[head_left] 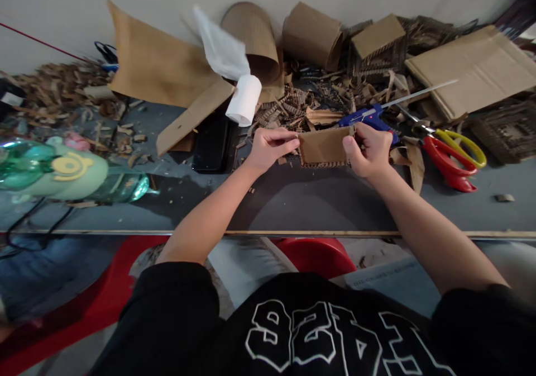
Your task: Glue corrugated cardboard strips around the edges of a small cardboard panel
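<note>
Fingers (352, 148) hold the cardboard piece (323, 146) by opposite edges, tabletop (301, 204) room in front.

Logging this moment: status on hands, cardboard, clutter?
Left hand pinching left edge, right hand gripping right end. Cardboard piece held between them. Glue gun close behind right hand, scraps heaped beyond.

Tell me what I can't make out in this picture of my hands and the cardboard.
Head view:
Blue glue gun: partly hidden behind the right hand.
Cardboard piece: far face turned away from the camera.
Green bottle: one end cut off by the left edge.
Printed sheet: lettering too small to read.
</note>
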### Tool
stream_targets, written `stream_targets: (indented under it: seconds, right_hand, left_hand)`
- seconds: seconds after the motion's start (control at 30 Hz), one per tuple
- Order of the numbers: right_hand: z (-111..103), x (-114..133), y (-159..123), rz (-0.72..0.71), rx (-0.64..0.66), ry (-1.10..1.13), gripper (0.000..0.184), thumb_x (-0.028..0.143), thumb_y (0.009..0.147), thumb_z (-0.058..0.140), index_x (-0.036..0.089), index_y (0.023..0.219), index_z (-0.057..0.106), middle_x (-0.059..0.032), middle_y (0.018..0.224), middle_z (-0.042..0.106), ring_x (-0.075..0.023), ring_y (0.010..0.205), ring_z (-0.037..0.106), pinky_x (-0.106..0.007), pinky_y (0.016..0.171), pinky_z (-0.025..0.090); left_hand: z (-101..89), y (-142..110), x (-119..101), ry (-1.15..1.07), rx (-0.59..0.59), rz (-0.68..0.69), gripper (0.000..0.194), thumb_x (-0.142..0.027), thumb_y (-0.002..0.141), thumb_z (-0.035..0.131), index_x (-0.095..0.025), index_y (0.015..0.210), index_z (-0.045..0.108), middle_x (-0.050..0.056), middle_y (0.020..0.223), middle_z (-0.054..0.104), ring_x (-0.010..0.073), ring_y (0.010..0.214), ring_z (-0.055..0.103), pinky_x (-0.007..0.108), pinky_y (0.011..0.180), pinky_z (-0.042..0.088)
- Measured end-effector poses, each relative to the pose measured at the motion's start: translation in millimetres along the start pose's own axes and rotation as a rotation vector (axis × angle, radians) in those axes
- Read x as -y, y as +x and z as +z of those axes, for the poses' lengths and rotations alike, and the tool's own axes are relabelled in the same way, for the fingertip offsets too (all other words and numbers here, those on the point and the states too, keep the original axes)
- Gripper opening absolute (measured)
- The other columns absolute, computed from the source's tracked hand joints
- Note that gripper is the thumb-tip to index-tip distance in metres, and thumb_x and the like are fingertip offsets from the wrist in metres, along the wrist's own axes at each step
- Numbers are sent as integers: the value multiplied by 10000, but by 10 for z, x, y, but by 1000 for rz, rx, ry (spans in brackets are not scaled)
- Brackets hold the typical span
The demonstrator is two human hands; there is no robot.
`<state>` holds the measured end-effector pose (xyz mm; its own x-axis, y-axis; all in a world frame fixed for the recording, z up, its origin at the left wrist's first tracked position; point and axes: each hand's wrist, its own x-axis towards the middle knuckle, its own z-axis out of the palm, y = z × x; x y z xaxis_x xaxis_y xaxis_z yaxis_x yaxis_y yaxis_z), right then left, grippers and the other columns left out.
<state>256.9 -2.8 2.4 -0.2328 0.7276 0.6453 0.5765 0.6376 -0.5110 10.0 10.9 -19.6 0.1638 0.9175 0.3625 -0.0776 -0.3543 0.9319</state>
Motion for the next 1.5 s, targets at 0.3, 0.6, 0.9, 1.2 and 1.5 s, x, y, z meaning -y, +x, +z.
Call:
stream_targets:
  seconds: [0.3,0.6,0.9,1.2,1.5]
  right_hand:
    - [12,43,33,25,-61,-43,568,674,978,347,248,619,237,50,491,222,-94,448,199,-307,480,216]
    - [52,12,18,81,-19,36,536,712,949,410,245,687,402,32,519,330,-109,459,307,-291,475,264]
    - [44,18,24,83,-7,186,341,549,965,549,216,954,623,20,640,602,-85,464,515,-241,452,361]
    - [105,23,5,66,4,180,264,409,912,651,221,1095,678,-12,840,726,-142,718,702,-258,594,522]
    - [67,97,57,166,-45,81,152,357,875,603,215,823,619,-1,719,668,-114,593,613,-256,511,450]
  left_hand:
    - [4,20,66,-68,-2,-52,447,-576,599,885,-223,863,812,15,798,780,66,600,655,189,583,550]
    - [-2,-4,33,46,24,-5,340,-555,686,851,-239,802,808,-31,611,647,51,539,482,195,528,405]
    - [-33,21,131,113,-92,102,414,-610,744,785,-226,899,779,-6,775,696,82,642,575,218,620,467]
    - [-37,-2,86,506,-78,263,386,-538,892,654,-195,1056,719,67,1028,756,170,972,714,289,883,554]
    - [6,-83,-31,700,-141,642,180,-223,941,580,-221,1046,725,27,1039,793,156,997,736,324,921,556]
